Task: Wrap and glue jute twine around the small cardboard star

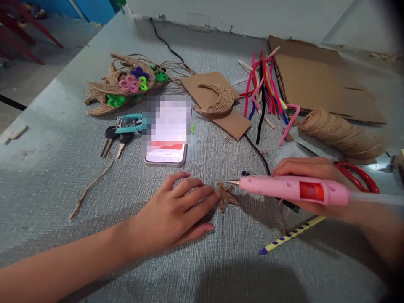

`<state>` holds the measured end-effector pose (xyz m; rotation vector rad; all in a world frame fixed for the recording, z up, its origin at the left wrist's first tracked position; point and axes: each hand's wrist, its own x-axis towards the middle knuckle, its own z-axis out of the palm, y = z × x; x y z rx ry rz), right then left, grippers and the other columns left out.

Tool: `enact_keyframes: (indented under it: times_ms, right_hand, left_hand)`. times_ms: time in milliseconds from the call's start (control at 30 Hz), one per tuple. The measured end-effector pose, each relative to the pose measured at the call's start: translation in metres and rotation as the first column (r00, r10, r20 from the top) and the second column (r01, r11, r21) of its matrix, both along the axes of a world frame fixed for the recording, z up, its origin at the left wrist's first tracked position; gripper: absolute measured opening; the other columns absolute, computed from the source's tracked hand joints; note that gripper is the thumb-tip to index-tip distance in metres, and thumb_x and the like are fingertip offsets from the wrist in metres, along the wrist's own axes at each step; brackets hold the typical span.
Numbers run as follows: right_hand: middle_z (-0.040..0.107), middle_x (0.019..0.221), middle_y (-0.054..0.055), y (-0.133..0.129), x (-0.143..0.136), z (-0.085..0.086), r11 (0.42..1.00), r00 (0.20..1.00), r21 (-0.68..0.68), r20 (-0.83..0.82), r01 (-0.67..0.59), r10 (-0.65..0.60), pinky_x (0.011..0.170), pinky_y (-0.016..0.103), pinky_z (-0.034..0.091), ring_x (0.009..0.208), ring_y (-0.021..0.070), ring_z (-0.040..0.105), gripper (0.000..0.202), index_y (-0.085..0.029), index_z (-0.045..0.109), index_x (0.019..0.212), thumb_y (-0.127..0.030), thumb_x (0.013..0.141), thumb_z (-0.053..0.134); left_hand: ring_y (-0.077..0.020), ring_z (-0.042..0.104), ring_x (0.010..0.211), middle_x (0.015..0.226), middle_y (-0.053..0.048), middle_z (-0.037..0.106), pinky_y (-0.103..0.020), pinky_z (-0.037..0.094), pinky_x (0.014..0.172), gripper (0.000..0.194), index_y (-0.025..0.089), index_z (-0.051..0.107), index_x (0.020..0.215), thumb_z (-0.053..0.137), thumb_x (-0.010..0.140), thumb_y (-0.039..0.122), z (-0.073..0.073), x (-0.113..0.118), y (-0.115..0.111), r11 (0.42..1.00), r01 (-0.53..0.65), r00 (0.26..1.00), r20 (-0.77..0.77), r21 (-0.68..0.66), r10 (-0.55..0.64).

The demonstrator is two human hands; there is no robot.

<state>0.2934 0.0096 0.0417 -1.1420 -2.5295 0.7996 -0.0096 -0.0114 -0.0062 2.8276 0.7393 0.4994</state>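
My left hand [173, 210] lies flat on the table with its fingers stretched out. A fingertip touches the edge of a small cardboard star [226, 196] with twine along its border. My right hand [301, 167] is wrapped round a pink hot glue gun [271, 187], held level with its metal nozzle close to the star's upper right. A clear glue stick [375, 198] sticks out of the gun's back end. Beneath the gun, a dark pen-like item is partly covered. A yellow pencil with purple dots [293, 234] rests nearer to me.
Behind my hands are a lit phone [166, 153], keys [121, 141], a twine-wrapped crescent [221, 99] on cardboard, pipe cleaners [261, 88] and a twine wreath with flowers [126, 82]. A twine spool [341, 134], red-handled scissors [360, 176] and a cardboard sheet [325, 80] lie right.
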Motion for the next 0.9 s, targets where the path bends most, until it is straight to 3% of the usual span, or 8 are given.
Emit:
enact_keyframes:
  times_ms: [100,267,567,900]
  right_hand:
    - [0.062,0.075,-0.002,-0.004,-0.002,-0.006,0.998,0.998,-0.036,0.029,-0.057,0.058,0.052,0.024,0.035,0.058,0.0096,0.055,0.013,-0.023,0.056,0.089,-0.033,0.081,0.053]
    - [0.053,0.06,-0.005,-0.007,-0.007,-0.015,0.997,0.997,-0.04,0.045,-0.068,0.069,0.048,0.022,0.03,0.049,0.007,0.047,0.011,-0.02,0.054,0.077,-0.028,0.082,0.05]
    - [0.042,0.053,-0.004,-0.011,-0.011,-0.017,0.993,0.994,0.079,0.077,-0.087,0.081,0.045,0.024,0.023,0.044,0.0087,0.038,0.025,-0.018,0.049,0.066,-0.031,0.087,0.043]
    - [0.034,0.049,-0.006,-0.014,-0.009,-0.019,0.99,0.992,0.138,0.127,-0.032,0.014,0.043,0.023,0.021,0.039,0.0066,0.033,0.024,-0.019,0.036,0.057,-0.023,0.078,0.048]
  left_hand:
    - [-0.0215,0.053,0.098,0.113,-0.004,0.064,-0.04,0.03,0.095,0.035,0.015,0.057,0.117,0.046,0.092,0.038,0.0,0.0,0.0,1.0,0.014,1.0,-0.003,-0.024,-0.014]
    - [-0.0217,0.054,0.099,0.113,-0.005,0.064,-0.04,0.031,0.096,0.035,0.013,0.057,0.117,0.046,0.093,0.035,0.0,0.0,0.002,0.999,0.031,1.0,0.004,-0.043,-0.031]
    - [-0.0207,0.055,0.1,0.112,-0.005,0.065,-0.04,0.033,0.097,0.034,0.014,0.056,0.117,0.046,0.093,0.035,0.0,0.001,0.001,0.999,0.022,1.0,0.002,-0.038,-0.022]
    - [-0.0209,0.055,0.1,0.112,-0.005,0.065,-0.041,0.032,0.098,0.033,0.013,0.055,0.117,0.047,0.092,0.032,-0.001,0.001,0.001,0.999,0.026,1.0,0.0,-0.048,-0.026]
